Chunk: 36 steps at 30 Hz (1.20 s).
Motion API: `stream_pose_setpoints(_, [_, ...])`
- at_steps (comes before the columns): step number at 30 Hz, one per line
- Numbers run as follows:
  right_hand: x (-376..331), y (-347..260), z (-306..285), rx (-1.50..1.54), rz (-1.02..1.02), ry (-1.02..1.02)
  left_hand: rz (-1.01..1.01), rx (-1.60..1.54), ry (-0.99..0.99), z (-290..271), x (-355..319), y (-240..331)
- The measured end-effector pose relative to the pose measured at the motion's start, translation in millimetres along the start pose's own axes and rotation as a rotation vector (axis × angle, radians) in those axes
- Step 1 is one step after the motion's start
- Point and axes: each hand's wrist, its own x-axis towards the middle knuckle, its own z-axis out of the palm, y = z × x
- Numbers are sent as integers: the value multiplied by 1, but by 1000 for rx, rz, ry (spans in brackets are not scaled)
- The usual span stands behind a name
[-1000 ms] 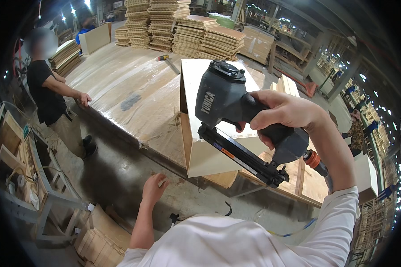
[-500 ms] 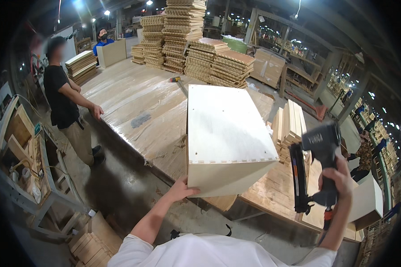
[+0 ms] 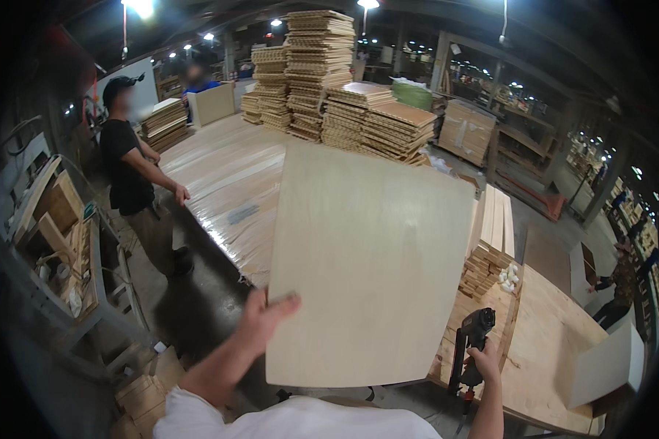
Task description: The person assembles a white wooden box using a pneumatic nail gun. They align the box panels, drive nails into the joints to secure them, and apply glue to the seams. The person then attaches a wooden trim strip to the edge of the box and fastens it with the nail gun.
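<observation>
A pale plywood box stands tilted up in front of me, one broad plain face toward my view; its other sides are hidden. My left hand grips the lower part of its left edge, thumb lying over the face and the other fingers mostly out of sight. In my right hand is a black nail gun, its handle wrapped by my fingers and a hose fitting at its lower end. The nail gun is to the right of the box, apart from it, above the edge of the wooden worktable.
Wood strips are stacked right of the box. Tall panel stacks rise behind the film-covered table. A person in black stands at left; another sits behind a panel. A white box lies at right.
The box has been tipped up, so a broad plain face replaces the top with holes and stapled edge. My right hand has lowered the nail gun and drawn it leftward.
</observation>
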Motion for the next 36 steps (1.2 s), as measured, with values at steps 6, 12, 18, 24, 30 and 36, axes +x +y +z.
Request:
stream_pose_setpoints(6, [14,22,13,14,108,10,-5,37,108,-47,123,35])
stream_pose_setpoints(12, [28,18,32,-88,108,-3,76,-143,68,-131,201,34])
stream_pose_setpoints(18, [7,26,12,-177,130,106,153,103,-35,-94,151,-136])
stream_pose_setpoints(24, [24,11,30,-97,135,-58,155,405,-44,-106,110,-212])
stream_pose_setpoints(30, [14,-2,34,-207,176,2,408,385,28,-79,101,-209])
stream_pose_setpoints(36, [12,14,18,-162,193,12,494,209,136,-23,79,-84])
